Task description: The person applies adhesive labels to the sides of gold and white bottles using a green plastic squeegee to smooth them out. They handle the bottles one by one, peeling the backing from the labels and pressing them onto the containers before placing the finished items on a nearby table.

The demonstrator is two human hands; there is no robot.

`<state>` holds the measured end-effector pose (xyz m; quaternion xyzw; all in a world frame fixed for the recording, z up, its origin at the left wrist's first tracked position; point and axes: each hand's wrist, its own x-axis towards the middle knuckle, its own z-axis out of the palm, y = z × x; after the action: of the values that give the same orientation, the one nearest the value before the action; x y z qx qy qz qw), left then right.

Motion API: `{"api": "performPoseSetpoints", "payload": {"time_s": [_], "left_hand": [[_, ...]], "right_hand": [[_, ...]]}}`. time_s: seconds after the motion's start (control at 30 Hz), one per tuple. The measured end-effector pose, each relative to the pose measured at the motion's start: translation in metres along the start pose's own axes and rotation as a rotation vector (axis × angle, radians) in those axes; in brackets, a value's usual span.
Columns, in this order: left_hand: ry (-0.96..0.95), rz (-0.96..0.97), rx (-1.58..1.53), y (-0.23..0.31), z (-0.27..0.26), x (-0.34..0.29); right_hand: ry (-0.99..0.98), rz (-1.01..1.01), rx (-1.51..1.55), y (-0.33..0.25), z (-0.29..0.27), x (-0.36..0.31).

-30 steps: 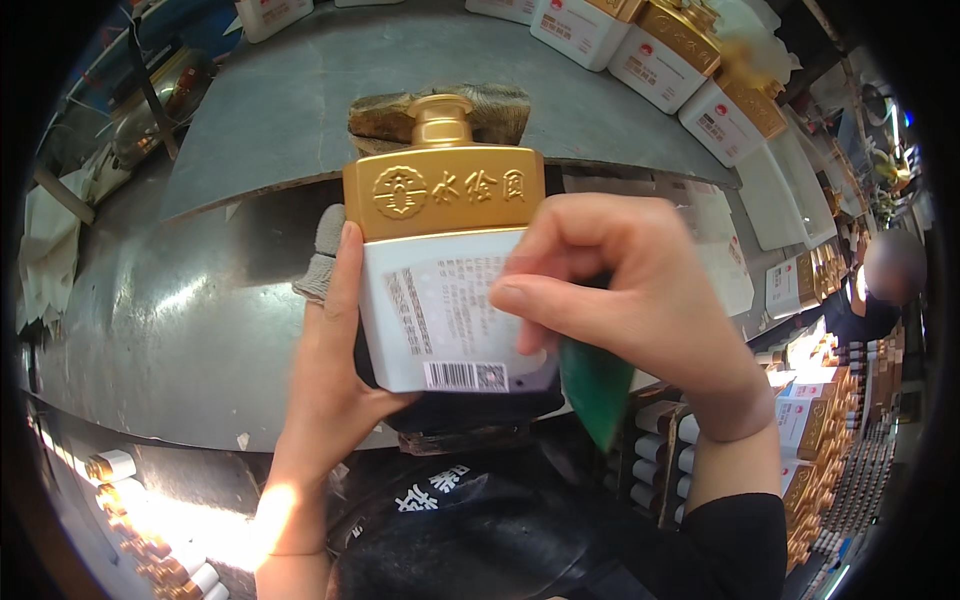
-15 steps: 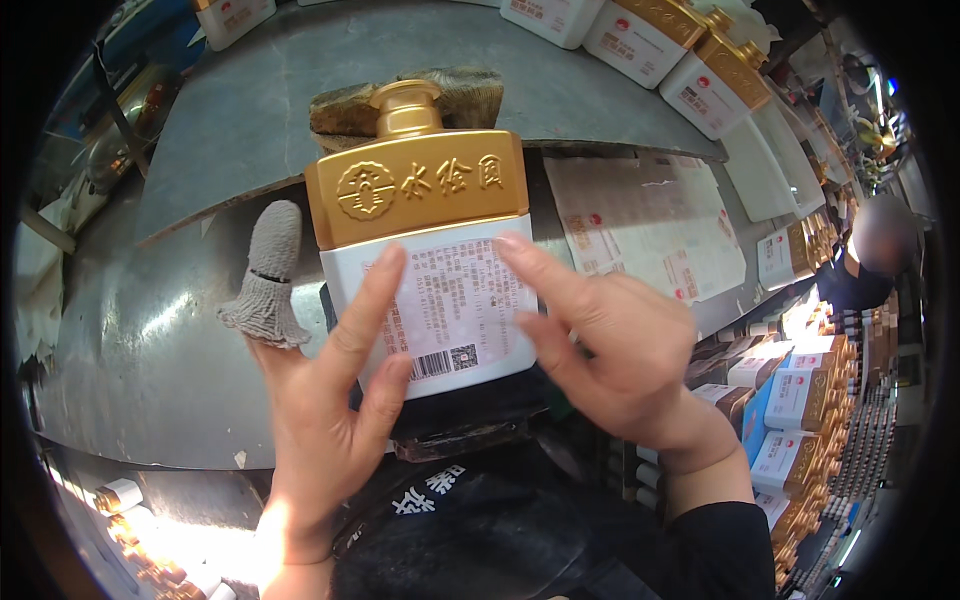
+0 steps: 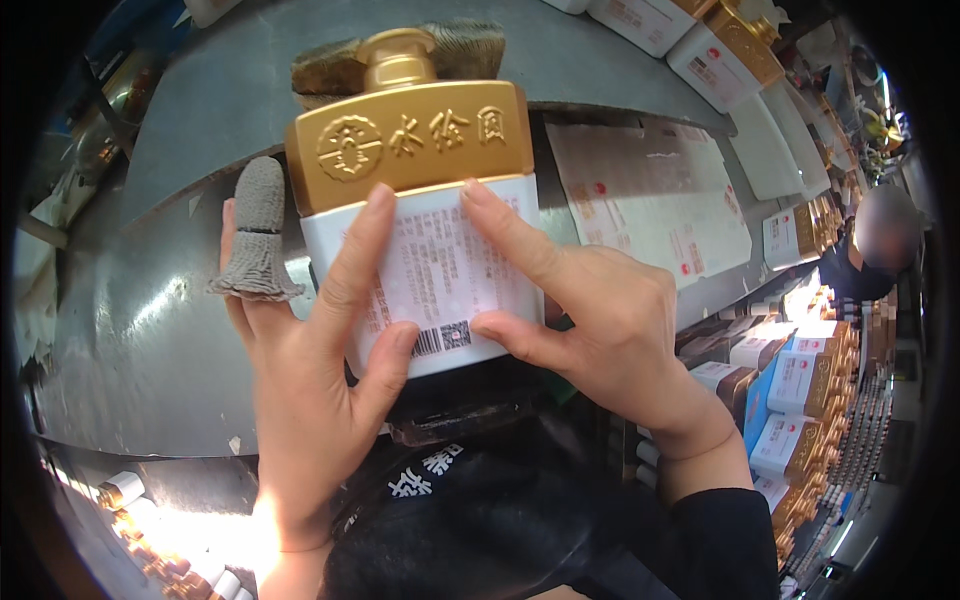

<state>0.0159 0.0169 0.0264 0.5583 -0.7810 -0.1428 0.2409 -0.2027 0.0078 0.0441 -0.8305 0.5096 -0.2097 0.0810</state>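
Observation:
In front of me lies a flat bottle [image 3: 415, 150] with a gold neck and shoulder and a white body, its neck end over a wooden block [image 3: 470, 55]. A pale printed label [image 3: 430, 265] covers the front of the white part. My left hand [image 3: 310, 365] has its fingers apart, forefinger and thumb resting along the label's left side. A grey knitted cover [image 3: 260, 220] sits on one of its other fingers. My right hand [image 3: 615, 320] is spread too, with forefinger near the label's top and thumb at its lower edge, beside the square code. Neither hand grips the bottle.
On the metal table [image 3: 130, 350], a sheet of labels [image 3: 650, 200] lies to the right. More bottles [image 3: 720, 65] and a white container [image 3: 770, 140] stand at the far right. Many bottles [image 3: 795, 385] are stacked at the right, where another person [image 3: 855, 270] is. Others [image 3: 123, 487] are at lower left.
The bottle appears higher and slightly larger in view. My right forefinger has moved left on the label, and my right thumb now lies flat over its lower part.

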Motion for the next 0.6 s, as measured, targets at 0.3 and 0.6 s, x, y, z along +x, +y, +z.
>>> {"api": "performPoseSetpoints", "payload": {"time_s": [0.3, 0.6], "left_hand": [[0.204, 0.118, -0.167, -0.0066, 0.0069, 0.0011], [0.174, 0.021, -0.009, -0.0072, 0.0053, 0.0001]], "right_hand": [[-0.009, -0.021, -0.004, 0.0035, -0.0056, -0.0017], [-0.077, -0.012, -0.004, 0.0004, -0.0029, 0.0032]]}}
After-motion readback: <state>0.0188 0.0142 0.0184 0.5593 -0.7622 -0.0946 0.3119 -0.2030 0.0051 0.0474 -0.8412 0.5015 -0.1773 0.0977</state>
